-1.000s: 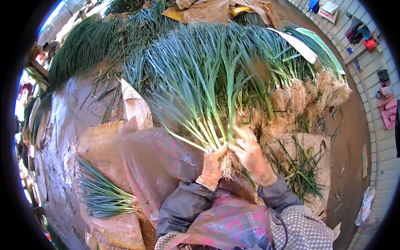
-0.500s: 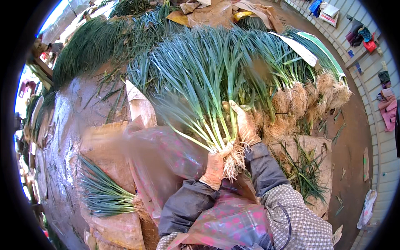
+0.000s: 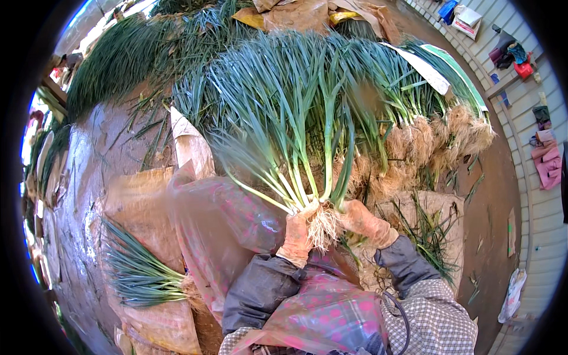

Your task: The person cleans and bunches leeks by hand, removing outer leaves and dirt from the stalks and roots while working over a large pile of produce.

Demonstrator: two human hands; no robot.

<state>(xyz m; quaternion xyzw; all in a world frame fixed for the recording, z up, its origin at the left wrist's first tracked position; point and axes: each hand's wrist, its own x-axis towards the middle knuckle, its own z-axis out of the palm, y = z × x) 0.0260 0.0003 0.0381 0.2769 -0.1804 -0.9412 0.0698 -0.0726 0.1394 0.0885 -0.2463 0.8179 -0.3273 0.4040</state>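
Note:
My left hand [image 3: 296, 236], in an orange dirty glove, grips the white base of a fanned bunch of green onions [image 3: 307, 189], its pale roots hanging beside the fingers. My right hand [image 3: 364, 222], also gloved, is closed at the right side of that base; what its fingertips hold is partly hidden, and yellowish scraps show just below it. A patterned plastic sheet [image 3: 225, 213] covers my lap. Behind the bunch lie more onions with tan roots [image 3: 420, 139].
A separate bunch [image 3: 136, 266] rests on sacking [image 3: 142, 195] at left. Loose leaves lie on a sack [image 3: 435, 236] at right. A white panelled wall [image 3: 541, 225] with hung items curves along the right. Onion heaps [image 3: 106, 65] fill the back left.
My right hand rose along the stalks half a second ago and is now back down at the root end, farther right. My left hand still holds the base.

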